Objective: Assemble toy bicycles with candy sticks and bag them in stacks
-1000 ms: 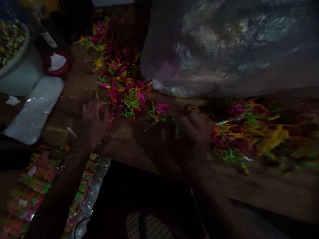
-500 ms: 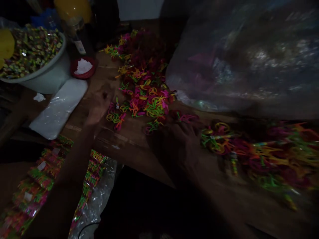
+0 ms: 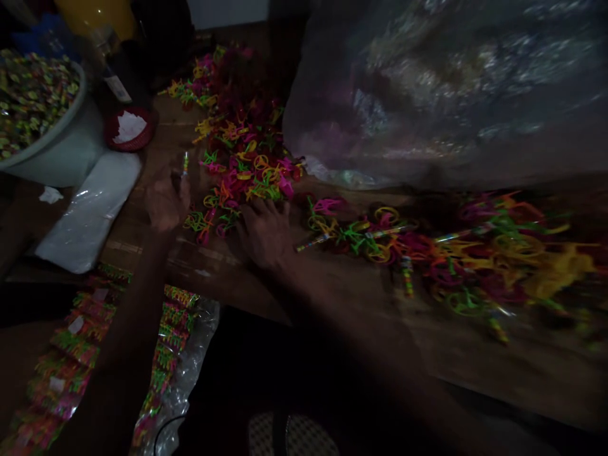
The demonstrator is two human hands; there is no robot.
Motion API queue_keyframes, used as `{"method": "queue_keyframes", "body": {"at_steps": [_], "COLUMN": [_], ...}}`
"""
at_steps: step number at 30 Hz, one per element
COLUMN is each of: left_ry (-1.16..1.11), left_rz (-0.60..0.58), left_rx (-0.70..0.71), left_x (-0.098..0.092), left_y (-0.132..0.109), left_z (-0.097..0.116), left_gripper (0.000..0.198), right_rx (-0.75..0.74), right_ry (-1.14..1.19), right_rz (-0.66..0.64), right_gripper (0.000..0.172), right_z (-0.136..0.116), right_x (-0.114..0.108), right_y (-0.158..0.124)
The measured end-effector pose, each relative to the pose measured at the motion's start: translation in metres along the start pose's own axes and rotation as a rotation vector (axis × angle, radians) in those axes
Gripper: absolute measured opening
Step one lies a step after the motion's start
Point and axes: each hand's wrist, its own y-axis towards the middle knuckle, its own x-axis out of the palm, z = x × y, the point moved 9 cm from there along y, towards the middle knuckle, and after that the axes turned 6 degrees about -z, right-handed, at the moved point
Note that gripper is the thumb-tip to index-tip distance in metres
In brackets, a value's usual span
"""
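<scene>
My left hand (image 3: 167,201) is over the wooden table, thumb and fingers closed on a small candy tube (image 3: 185,164) with a colourful wrapper, which stands up from the grip. Right of it lies a heap of bright plastic toys (image 3: 256,161) with wheel-like rings, in pink, green, yellow and orange. My right hand (image 3: 268,233) rests palm down at the near edge of this heap, fingers spread and touching the toys; their tips are partly hidden. A few toys (image 3: 202,220) lie between both hands.
More toys (image 3: 456,253) with wrapped tubes spread to the right. Behind them stands a large clear plastic bag (image 3: 427,95). At left are a tub (image 3: 61,142) of wrapped candies, a red basket (image 3: 128,142) with paper slips and flat plastic bags (image 3: 92,209). Packed toy strips (image 3: 76,354) hang below the table edge.
My right hand has moved left to the toy heap. The candy tube now stands in my left hand's fingers. The whole view has shifted, with things appearing further left.
</scene>
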Motion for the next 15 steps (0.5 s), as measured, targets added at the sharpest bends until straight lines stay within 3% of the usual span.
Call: {"method": "queue_keyframes", "body": {"at_steps": [2,4,7,9,11,15], "left_ry": [-0.074,-0.269,-0.756,-0.974,-1.042,-1.055], "left_rz": [0.152,0.203,0.061,-0.04,-0.075,-0.099], "left_rx": [0.029,-0.001,-0.214,-0.369,-0.421,-0.333], "left_x": [-0.016,-0.019,0.005,0.025,0.036,0.053], "left_y": [-0.026,-0.053,-0.081,-0.092,-0.09,-0.055], "left_z": [-0.007,-0.022,-0.047,-0.054,-0.055,-0.048], "left_gripper": [0.027,0.022,0.023,0.026,0.027,0.022], "right_rx": [0.004,0.099,0.247,0.266,0.216,0.152], "right_ry": [0.034,0.025,-0.025,-0.05,-0.068,-0.083], "right_rz": [0.063,0.171,0.191,0.131,0.113,0.173], "right_gripper": [0.028,0.031,0.037,0.06,0.069,0.057], "right_z": [0.005,0.027,0.061,0.071,0.065,0.031], "right_x": [-0.016,-0.035,-0.044,-0.036,-0.025,-0.009], "right_y": [0.002,-0.002,-0.007,-0.006,-0.003,0.009]}}
